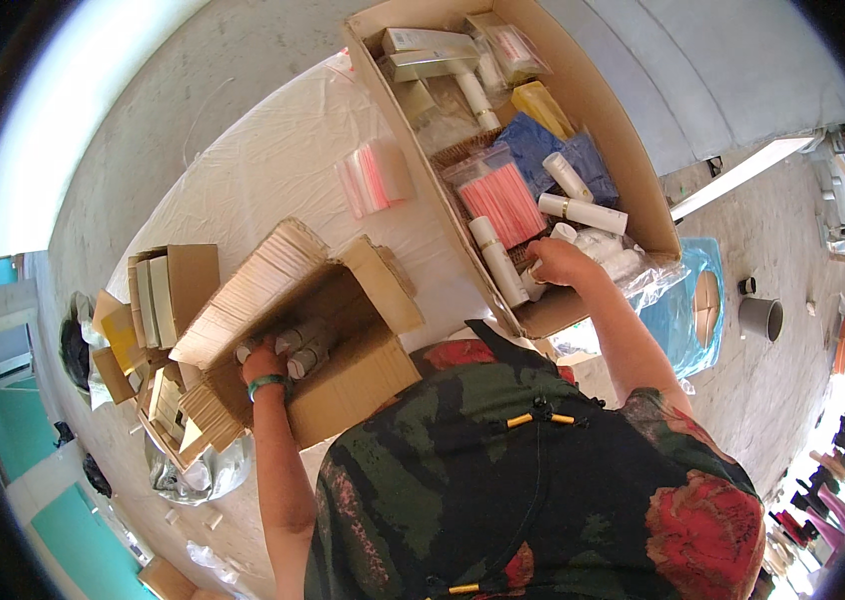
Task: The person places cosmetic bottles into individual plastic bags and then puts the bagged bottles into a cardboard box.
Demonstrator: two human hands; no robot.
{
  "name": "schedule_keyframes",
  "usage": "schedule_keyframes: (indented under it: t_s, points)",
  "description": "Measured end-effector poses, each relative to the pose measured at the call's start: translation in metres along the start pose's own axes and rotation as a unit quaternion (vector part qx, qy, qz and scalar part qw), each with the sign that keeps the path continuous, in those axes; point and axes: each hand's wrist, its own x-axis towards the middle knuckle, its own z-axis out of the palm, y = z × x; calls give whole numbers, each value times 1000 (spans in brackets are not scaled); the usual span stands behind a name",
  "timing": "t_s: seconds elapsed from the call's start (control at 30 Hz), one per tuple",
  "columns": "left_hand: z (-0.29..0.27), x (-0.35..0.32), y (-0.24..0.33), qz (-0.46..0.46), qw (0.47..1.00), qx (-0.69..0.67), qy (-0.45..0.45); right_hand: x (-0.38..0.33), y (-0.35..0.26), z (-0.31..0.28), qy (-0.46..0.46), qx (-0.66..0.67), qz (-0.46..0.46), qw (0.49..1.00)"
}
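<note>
My left hand (pixel 263 362), with a green band at the wrist, reaches down into an open cardboard box (pixel 358 390). Its fingers are curled round a pale wrapped bottle (pixel 244 351), partly covered by the hand. Other wrapped bottles (pixel 309 358) lie right beside it. My right hand (pixel 561 262) is inside the near end of a long, shallow cardboard box (pixel 648 180). Its fingers close on a small white bottle (pixel 533 287), mostly hidden. White cylindrical bottles with gold bands (pixel 585 214) lie close by, one (pixel 499 260) along the box's left wall.
In the long box are a bag of pink sticks (pixel 503 203), blue packets (pixel 533 145), a yellow packet (pixel 543 108) and small cartons (pixel 430 45). Another pink packet (pixel 375 178) lies on the white-covered table (pixel 273 150). Smaller cartons (pixel 171 290) stand left; a grey bin (pixel 762 318) is right.
</note>
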Motion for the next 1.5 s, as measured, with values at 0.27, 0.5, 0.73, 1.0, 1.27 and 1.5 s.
schedule_keyframes:
  t_s: [0.27, 0.5, 0.73, 1.0, 1.27, 1.5]
  points:
    - [9, 4, -8, 25, 1000, -6, 3, 28, 17, 10, 188, 130, -74, 971]
    - [6, 6, -5, -4, 999, 11, -35, 30, 7, 19, 82, 98, -39, 991]
    - [10, 9, -8, 2, 999, -2, -32, 44, 30, 28, 192, 358, 7, 914]
    - [7, 12, -5, -14, 999, 19, -28, 75, 25, 32, 197, 367, -21, 909]
    - [16, 14, -12, -6, 1000, -20, 12, 103, 5, 40, 226, 290, -1, 930]
    - [8, 10, -6, -13, 1000, -5, -12, 58, -28, 13, 49, 377, 85, 921]
